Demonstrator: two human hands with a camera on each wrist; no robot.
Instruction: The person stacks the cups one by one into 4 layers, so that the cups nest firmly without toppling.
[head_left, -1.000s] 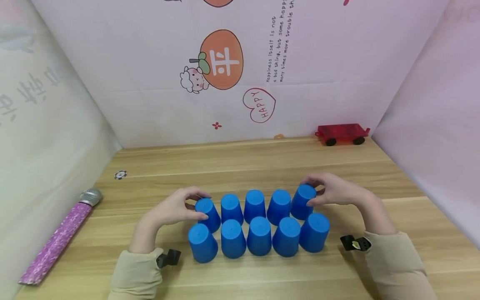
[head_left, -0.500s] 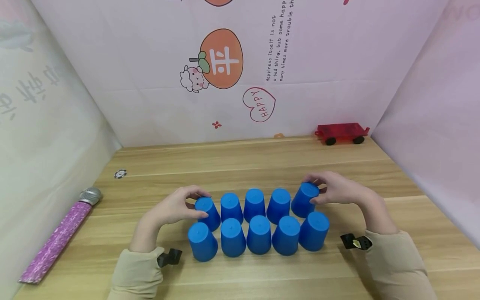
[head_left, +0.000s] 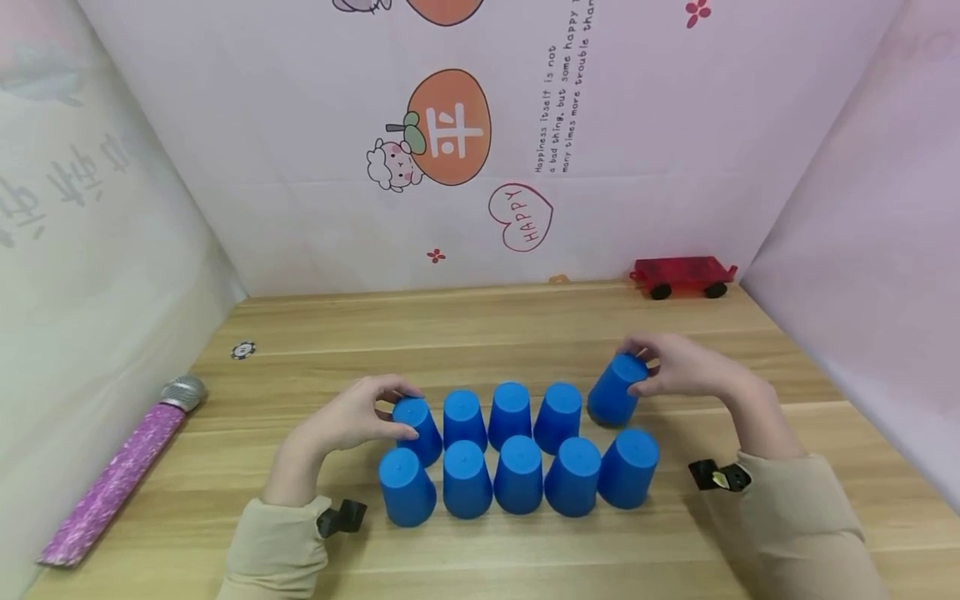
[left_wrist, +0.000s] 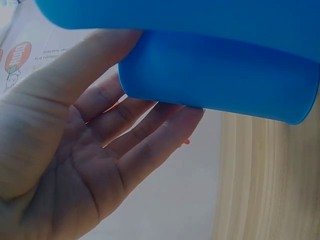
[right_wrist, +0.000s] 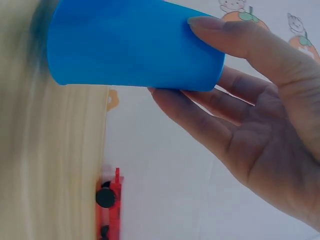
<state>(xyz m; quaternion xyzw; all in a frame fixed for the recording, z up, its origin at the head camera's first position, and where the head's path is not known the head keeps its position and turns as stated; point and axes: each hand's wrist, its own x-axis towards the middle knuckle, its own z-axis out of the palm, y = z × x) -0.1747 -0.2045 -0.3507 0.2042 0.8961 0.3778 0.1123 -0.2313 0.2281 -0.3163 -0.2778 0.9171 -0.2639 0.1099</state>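
Observation:
Blue cups stand upside down on the wooden table in two rows in the head view. My left hand [head_left: 347, 418] grips the leftmost back-row cup [head_left: 422, 433] between thumb and fingers; the left wrist view shows that cup [left_wrist: 215, 75] partly behind a nearer blue cup [left_wrist: 175, 12]. My right hand [head_left: 686, 371] pinches the rightmost back cup [head_left: 617, 392] near its base, thumb on the near side and fingers on the far side. That cup leans to the right, apart from the neighbouring cup [head_left: 558, 418]. In the right wrist view its side [right_wrist: 130, 47] shows plainly.
Several blue cups, among them the middle one [head_left: 518, 475], form the front row. A pink glittery microphone [head_left: 123, 471] lies at the left, with a small round chip [head_left: 243, 350] behind it. A red toy wagon [head_left: 682, 275] stands at the back right by the printed wall [head_left: 322, 225].
The right hand has moved right and away from me with its cup, which now leans more and has separated from the row. The left hand stays on its cup.

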